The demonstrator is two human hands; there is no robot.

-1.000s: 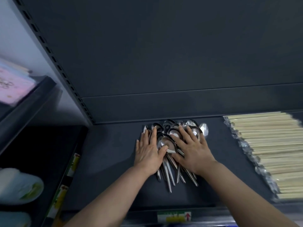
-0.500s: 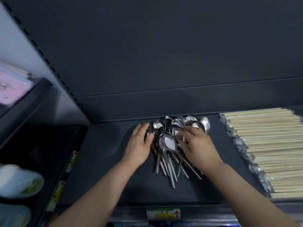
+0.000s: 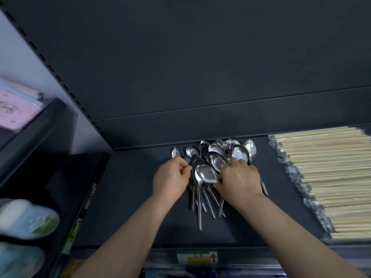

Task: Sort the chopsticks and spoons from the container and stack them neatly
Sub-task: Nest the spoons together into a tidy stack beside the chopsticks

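Note:
A pile of several steel spoons (image 3: pixel 217 157) lies on the dark shelf (image 3: pixel 128 197), bowls toward the back wall and handles fanned toward me. My left hand (image 3: pixel 170 177) has its fingers curled in against the left side of the pile and pinches spoons there. On the right side my right hand (image 3: pixel 239 179) grips the spoons, fingers curled over them and thumb under a bowl. To the right lies a broad stack of pale wooden chopsticks in clear wrappers (image 3: pixel 329 177), laid crosswise on the same shelf.
The shelf's dark back wall (image 3: pixel 200 67) rises close behind the spoons. A slotted upright (image 3: pixel 52 71) bounds the left side. The neighbouring shelves at left hold a pink packet (image 3: pixel 16 109) and pale blue-green items (image 3: pixel 26 219). A price label (image 3: pixel 197 257) sits on the front edge.
Both hands went from lying flat on the spoons to curling in around the pile from either side. The spoons have bunched closer, and the view has shifted slightly.

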